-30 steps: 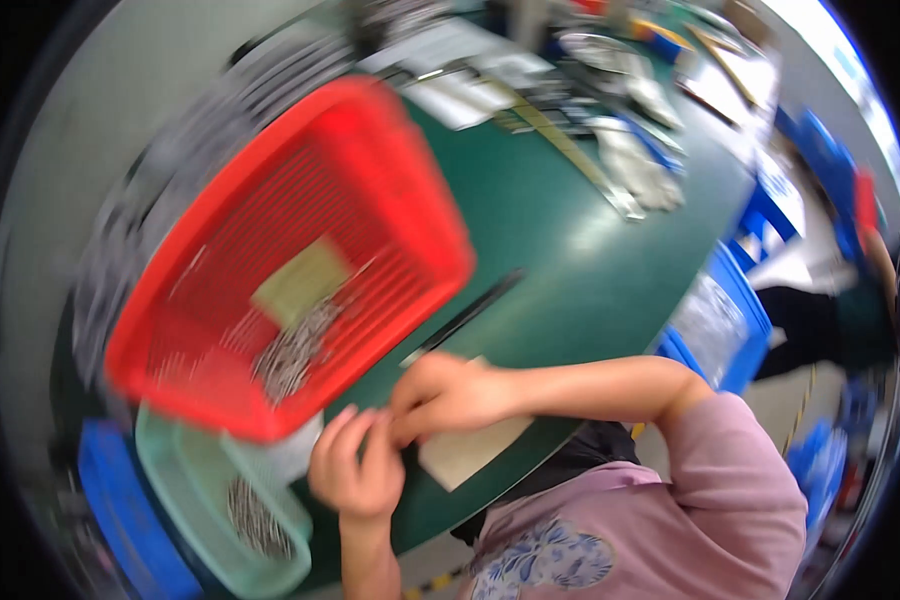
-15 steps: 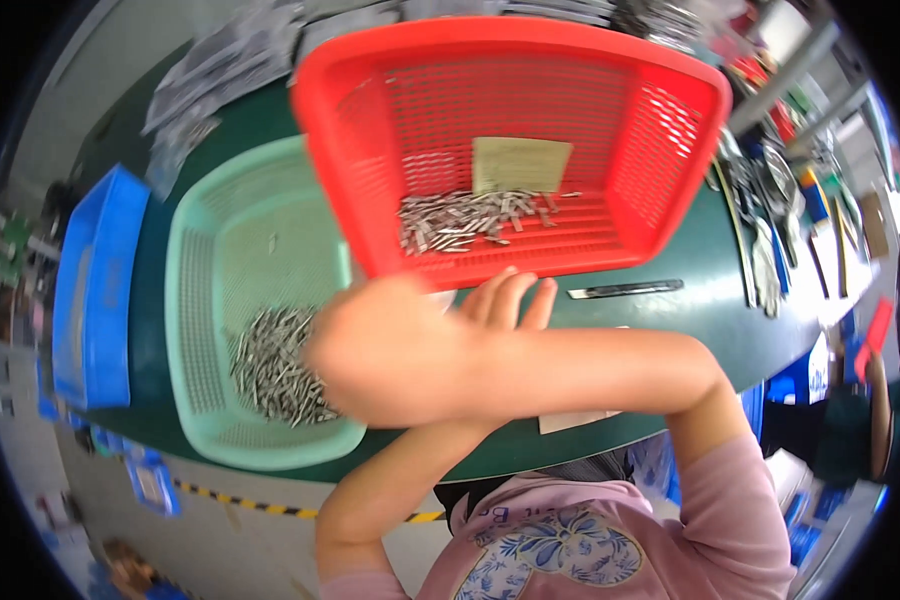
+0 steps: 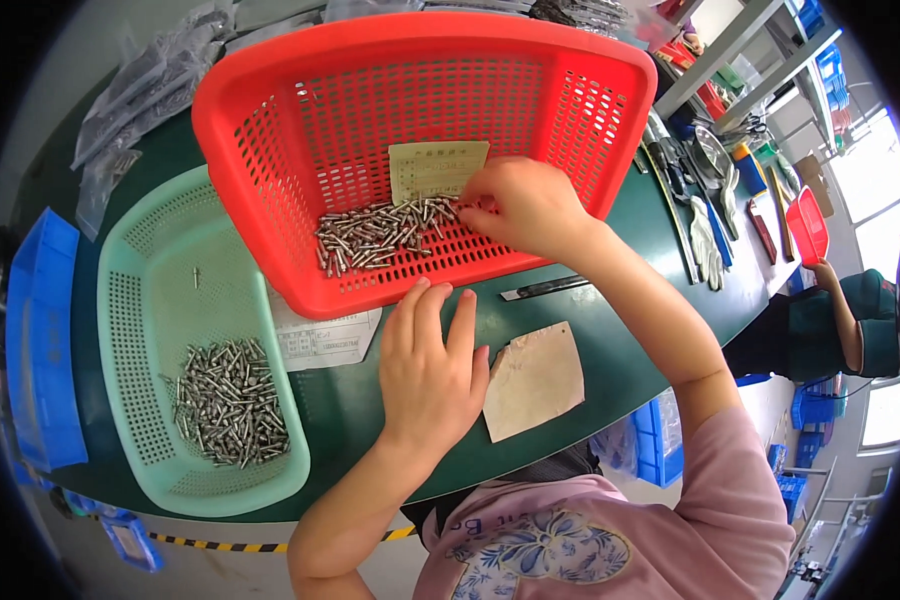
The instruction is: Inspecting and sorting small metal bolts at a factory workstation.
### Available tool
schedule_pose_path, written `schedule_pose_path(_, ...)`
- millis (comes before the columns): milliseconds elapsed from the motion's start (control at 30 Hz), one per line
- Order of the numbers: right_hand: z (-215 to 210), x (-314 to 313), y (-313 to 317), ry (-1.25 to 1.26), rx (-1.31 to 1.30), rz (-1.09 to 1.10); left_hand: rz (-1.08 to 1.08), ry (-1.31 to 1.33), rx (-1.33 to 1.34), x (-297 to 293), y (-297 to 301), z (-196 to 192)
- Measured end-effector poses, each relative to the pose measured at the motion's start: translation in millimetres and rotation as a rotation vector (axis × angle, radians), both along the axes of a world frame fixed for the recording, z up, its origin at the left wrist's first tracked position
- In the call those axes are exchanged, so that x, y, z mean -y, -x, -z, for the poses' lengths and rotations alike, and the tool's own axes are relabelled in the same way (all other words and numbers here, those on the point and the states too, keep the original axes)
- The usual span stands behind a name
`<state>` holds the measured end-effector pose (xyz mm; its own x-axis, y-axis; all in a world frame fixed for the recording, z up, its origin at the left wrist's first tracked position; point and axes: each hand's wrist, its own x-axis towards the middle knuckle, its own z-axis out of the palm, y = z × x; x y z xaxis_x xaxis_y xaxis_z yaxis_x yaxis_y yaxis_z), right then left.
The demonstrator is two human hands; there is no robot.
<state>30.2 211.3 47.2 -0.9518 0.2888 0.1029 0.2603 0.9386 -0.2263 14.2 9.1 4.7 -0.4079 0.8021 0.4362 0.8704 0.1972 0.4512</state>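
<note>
A large red plastic basket stands tilted, its mouth facing me, with a pile of small metal pins along its lower part. My right hand reaches into it, thumb and fingers closed at the right end of that pile; whatever they pinch is hidden. My left hand is open, fingers spread on the table side of the basket's near rim. To the left, a light green basket holds another heap of metal pins, with one pin lying apart. A yellowish paper slip rests inside the red basket.
Right of my left hand lies a brown card, and a utility knife sits behind it. A printed sheet is partly under the baskets. A blue bin stands far left. Tools and gloves line the right; another person stands beyond.
My right hand has swung from beside the green basket into the red one, onto its pins. The left hand, mostly covered before, now shows fully. The view has shifted too.
</note>
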Motion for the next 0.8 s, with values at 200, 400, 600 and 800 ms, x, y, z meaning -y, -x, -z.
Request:
schedule_pose_path(200, 16.4, -6.3, -5.5, 0.106, -0.043, -0.020, -0.034, -0.089, 0.035, -2.2, 6.2, 1.5)
schedule_pose_path(400, -1.9, 20.2, -24.6, 0.505, -0.245, -0.185, -0.026, -0.226, 1.001, 0.5, 3.8, -8.1)
schedule_pose_path(600, 1.1, 40.9, -41.5, 0.730, -0.346, -0.442, 0.079, -0.404, 1.829, 3.3, 9.6, -10.7)
schedule_pose_path(800, 11.6, 26.3, -18.4, 0.533, -0.320, -0.316, -0.088, -0.504, 1.670, 4.9, 7.8, -7.9)
